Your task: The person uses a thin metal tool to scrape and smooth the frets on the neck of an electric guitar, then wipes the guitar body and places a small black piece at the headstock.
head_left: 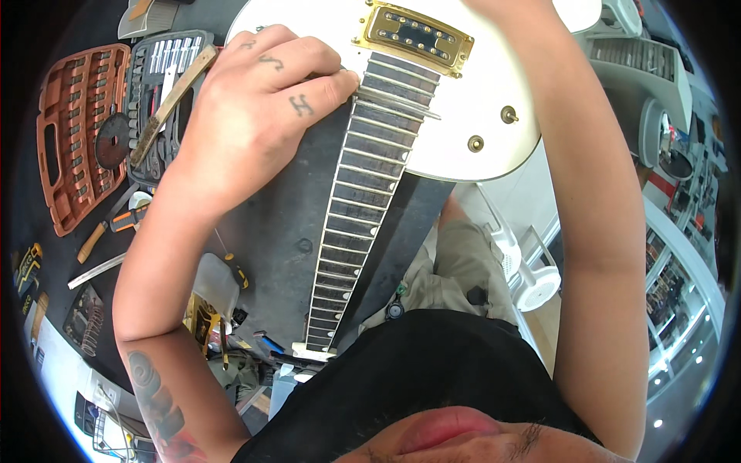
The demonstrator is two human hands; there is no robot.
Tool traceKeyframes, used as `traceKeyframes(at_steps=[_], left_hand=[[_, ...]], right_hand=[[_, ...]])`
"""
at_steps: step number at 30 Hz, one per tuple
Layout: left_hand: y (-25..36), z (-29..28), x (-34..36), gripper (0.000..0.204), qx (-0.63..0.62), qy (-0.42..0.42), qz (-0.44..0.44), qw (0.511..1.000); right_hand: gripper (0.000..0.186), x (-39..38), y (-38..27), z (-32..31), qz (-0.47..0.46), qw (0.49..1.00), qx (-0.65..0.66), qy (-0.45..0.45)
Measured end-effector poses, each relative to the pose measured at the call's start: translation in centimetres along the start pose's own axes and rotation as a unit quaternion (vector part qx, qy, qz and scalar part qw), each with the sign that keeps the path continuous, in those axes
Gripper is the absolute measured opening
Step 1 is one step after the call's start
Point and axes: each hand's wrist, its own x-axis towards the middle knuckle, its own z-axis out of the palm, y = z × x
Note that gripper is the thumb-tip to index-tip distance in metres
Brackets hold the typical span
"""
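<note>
A white guitar body lies at the top, and its dark fretboard with metal frets runs down toward me. Near where the neck meets the body, my left hand is closed, its index fingertip at the fretboard's edge. From under that finger a thin metal rod slants across the frets and past the far edge. A gold-framed pickup sits just above. My right arm reaches up over the body, where only part of my right hand shows at the upper edge; its fingers are out of sight.
On the dark workbench at left are an orange socket case, a grey tool case, a wooden-handled brush and a screwdriver. A white chair stands right of the bench.
</note>
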Motion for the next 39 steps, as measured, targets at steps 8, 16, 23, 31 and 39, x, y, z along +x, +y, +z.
traceKeyframes(at_steps=[8,16,23,31,39], left_hand=[[-0.1,0.2,0.0,0.044,0.003,0.008,0.01,1.0],[0.3,-0.4,-0.4,0.045,0.017,-0.001,0.008,1.0],[-0.6,-1.6,-0.9,0.048,0.021,-0.011,0.01,1.0],[-0.5,-1.3,-0.3,0.046,0.018,-0.011,0.023,1.0],[0.6,-1.5,0.6,0.046,0.045,-0.036,0.03,0.998]], right_hand=[[0.049,-0.2,0.8,0.7,-0.008,1.0,-0.017,0.013],[0.051,-0.2,0.6,0.7,-0.003,1.0,-0.015,0.011],[0.052,-0.3,0.5,0.3,0.001,1.0,-0.008,0.0],[0.051,-0.2,1.2,1.3,-0.01,1.0,0.001,0.026],[0.051,-0.4,0.4,0.3,0.008,1.0,-0.008,0.009]])
